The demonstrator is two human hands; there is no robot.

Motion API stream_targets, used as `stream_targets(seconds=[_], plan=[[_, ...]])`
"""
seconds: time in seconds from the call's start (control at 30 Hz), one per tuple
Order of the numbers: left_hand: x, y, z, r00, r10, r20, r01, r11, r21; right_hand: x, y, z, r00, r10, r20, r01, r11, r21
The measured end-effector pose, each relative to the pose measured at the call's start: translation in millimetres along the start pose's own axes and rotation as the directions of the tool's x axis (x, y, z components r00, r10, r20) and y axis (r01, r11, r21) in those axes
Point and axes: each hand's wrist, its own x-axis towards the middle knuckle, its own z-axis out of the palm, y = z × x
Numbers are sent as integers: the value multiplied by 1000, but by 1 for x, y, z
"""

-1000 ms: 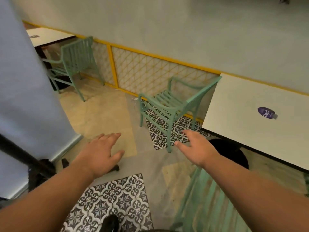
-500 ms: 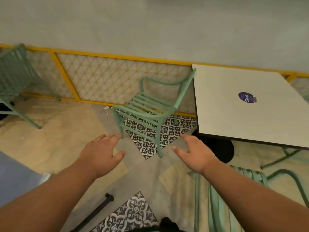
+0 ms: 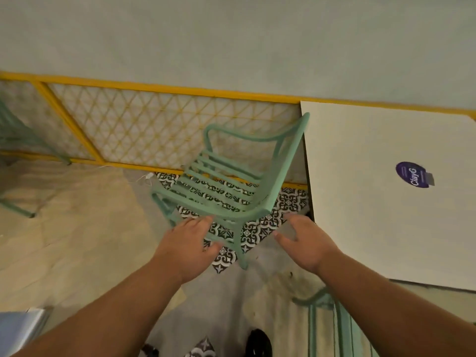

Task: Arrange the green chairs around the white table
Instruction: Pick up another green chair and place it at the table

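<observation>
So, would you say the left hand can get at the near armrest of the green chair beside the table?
Probably yes: the left hand, open, is already at the green chair, with nothing between.

A café or eatery seating area: a square white worktop [image 3: 381,202] bearing a round purple sticker [image 3: 412,174], slatted mint-green metal chairs [image 3: 231,186] beside it, patterned black-and-white floor tiles [image 3: 291,202] beneath, yellow lattice railing [image 3: 159,130] behind.

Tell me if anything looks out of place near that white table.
The green chair stands with its backrest against the white table's edge, seat facing away towards the left. Both hands reach for it.
</observation>
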Motion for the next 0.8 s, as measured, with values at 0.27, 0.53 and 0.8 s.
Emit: stream_targets(seconds=[0.27, 0.53, 0.8], plan=[[119, -12, 38, 998, 13, 65, -8, 997, -81, 109, -10, -3, 986, 21, -165, 2, 991, 137], [184, 28, 83, 980, 105, 168, -95, 993, -67, 183, -13, 16, 998, -54, -39, 43, 970, -240], [218, 61, 105, 957, 128, 262, -74, 975, -208, 203, -11, 21, 991, -124, 59, 134, 795, -592]])
